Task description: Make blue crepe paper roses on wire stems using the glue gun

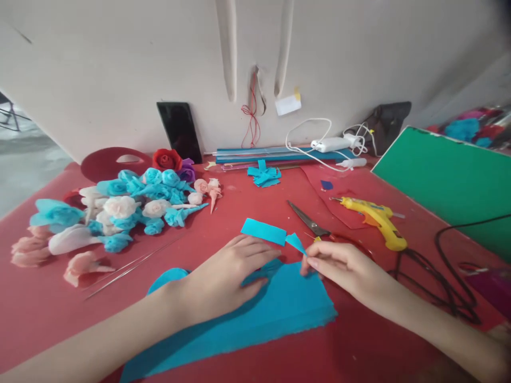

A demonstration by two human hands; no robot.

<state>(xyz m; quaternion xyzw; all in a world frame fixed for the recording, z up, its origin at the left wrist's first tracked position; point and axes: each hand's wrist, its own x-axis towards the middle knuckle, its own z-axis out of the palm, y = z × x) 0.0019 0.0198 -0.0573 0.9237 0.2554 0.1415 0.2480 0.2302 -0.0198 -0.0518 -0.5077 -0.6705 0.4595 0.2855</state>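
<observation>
My left hand [235,266] lies flat, fingers stretched to the right, over a large blue sheet [287,298] that looks like crepe paper or thin cloth. Just past its fingertips is a cut blue strip [263,232]. Between thumb and fingers, my right hand [335,263] pinches the tip of a small blue triangular scrap [296,244], above the sheet's right edge. Scissors [308,219] rest behind the right hand, blades partly apart, the red handles partly hidden by it. Farther back sits a small heap of blue strips [263,174].
Left stands a pile of blue, white and pink fabric-like flowers [139,199], with thin wires [120,275] before it. A yellow glue gun [375,215] with a black cord [443,287] lies right, near a green board [447,186]. A phone [180,130] leans on the wall.
</observation>
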